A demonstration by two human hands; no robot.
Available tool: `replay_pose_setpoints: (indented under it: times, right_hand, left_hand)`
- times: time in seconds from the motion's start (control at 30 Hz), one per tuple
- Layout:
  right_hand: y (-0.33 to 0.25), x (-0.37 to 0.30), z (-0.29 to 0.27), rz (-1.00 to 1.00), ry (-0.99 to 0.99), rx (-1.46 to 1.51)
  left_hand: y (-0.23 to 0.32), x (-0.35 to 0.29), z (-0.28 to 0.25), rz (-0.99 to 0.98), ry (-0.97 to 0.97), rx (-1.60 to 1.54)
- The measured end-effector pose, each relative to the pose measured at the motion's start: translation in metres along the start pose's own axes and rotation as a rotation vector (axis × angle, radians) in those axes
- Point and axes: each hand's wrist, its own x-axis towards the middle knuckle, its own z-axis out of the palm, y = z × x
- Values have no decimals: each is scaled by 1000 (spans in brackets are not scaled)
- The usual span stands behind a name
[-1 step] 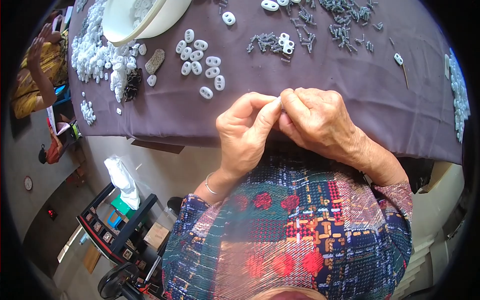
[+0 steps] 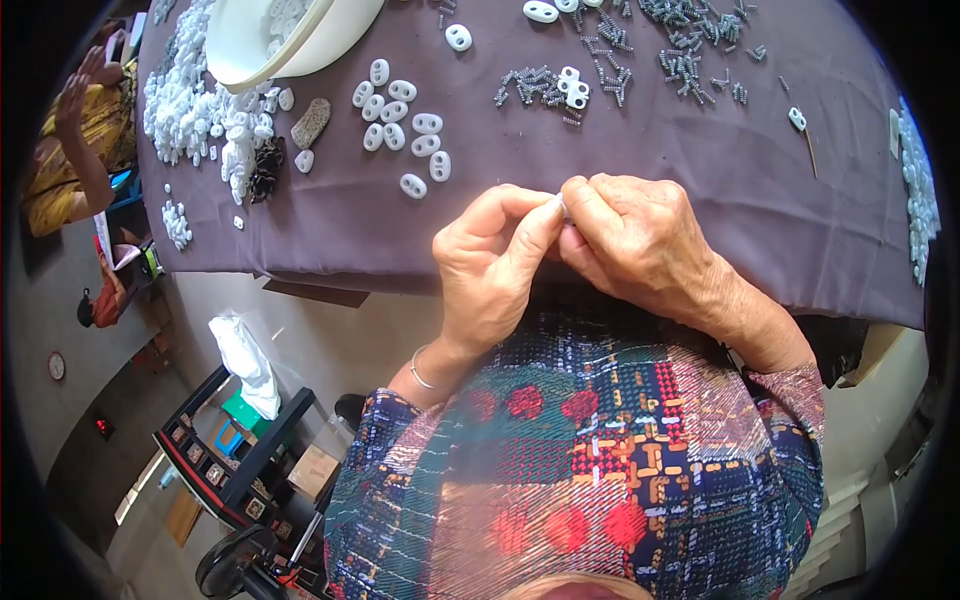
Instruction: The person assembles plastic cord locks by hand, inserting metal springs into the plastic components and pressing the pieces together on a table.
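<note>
My left hand (image 2: 497, 262) and my right hand (image 2: 640, 235) meet fingertip to fingertip just in front of the table's near edge. Both are closed in a pinch on a small white plastic piece (image 2: 562, 207). Only a sliver of it shows; the fingers cover the rest. Beyond my left hand lie several loose oval white cord-lock pieces (image 2: 427, 123), each with two holes. Farther off, small metal springs (image 2: 530, 85) form a pile, with a few white pieces (image 2: 573, 88) beside it.
A cream tub (image 2: 345, 40) stands at the far left by a heap of small white parts (image 2: 195, 115). A stone (image 2: 310, 124) lies near it. More springs (image 2: 690, 60) are spread at the far right, near a thin stick (image 2: 811, 150). Another person's arm (image 2: 75, 120) shows at the left.
</note>
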Motion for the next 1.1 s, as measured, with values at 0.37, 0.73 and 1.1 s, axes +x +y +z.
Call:
replay_pose_setpoints:
  times: [0.37,0.73,1.1]
  right_hand:
    - [-1,-1,0,-8,-17,-12]
    - [-1,-2,0,-28,-30,-29]
    - [4,5,-25,384,-62,605]
  left_hand:
    - [-2,-1,-2,17,-14,1]
    - [-2,-1,-1,7,-17,-12]
    - [1,1,-4,-115,-37,-138]
